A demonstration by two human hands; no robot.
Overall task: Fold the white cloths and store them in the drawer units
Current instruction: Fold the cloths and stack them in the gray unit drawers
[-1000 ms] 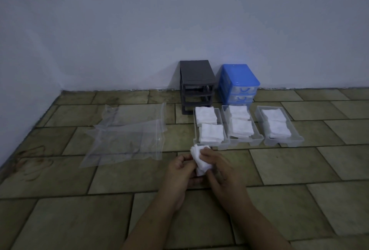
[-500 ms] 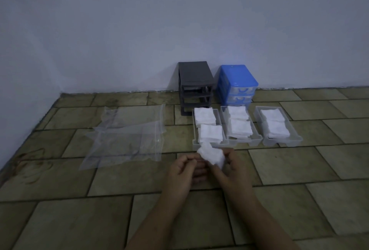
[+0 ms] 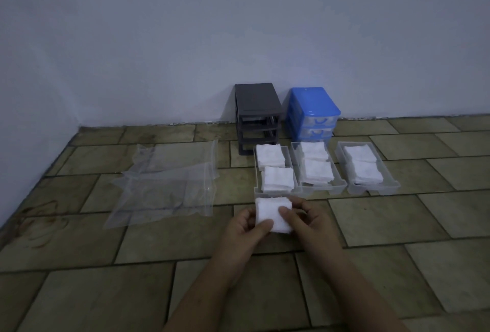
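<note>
The left hand (image 3: 242,231) and the right hand (image 3: 313,221) are both pinching a folded white cloth (image 3: 273,214), thumbs on top. They are holding it over the floor (image 3: 79,292), just in front of the left tray (image 3: 256,172).

Both hands — left hand (image 3: 242,231) and right hand (image 3: 310,223) — pinch a folded white cloth (image 3: 273,213) near three clear drawers (image 3: 322,188).
</note>
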